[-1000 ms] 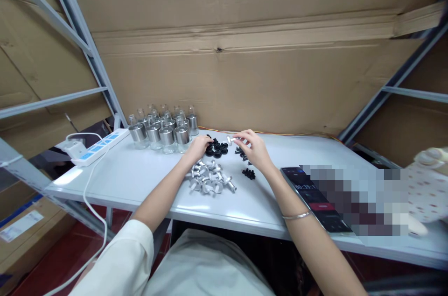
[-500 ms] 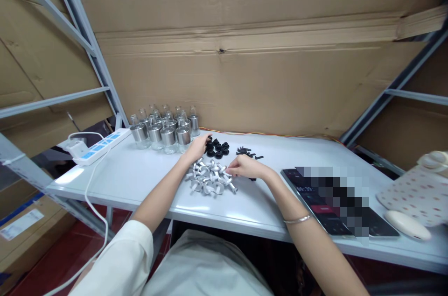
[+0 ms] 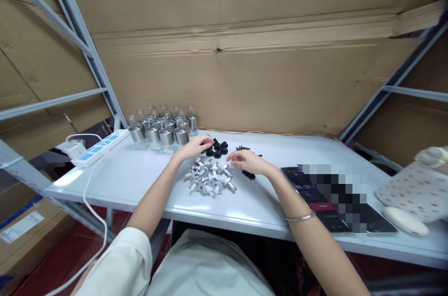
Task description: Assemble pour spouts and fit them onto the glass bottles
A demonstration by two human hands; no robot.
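Note:
My left hand (image 3: 194,147) reaches over the left edge of a cluster of black round caps (image 3: 218,152), its fingers stretched forward and partly covering some of them. I see nothing held in it. My right hand (image 3: 246,162) hovers just right of a heap of silver metal pieces with discs and short stems (image 3: 209,178). Its fingers are loosely bent and apart, with nothing visible between them. Small black parts (image 3: 248,175) lie under and beside this hand, and thin black pieces (image 3: 242,148) lie behind it, partly hidden.
Several glass bottles with metal sleeves (image 3: 167,136) stand at the back left. A white power strip (image 3: 101,148) with a cable lies at the left end. On the right are a tablet (image 3: 325,206), an oval white object (image 3: 405,221) and a dotted bag (image 3: 416,188). Cardboard (image 3: 245,86) walls the back.
My right hand has lifted off the silver heap and its fingers have spread from a pinch. My left hand has drawn slightly back and left at the black caps.

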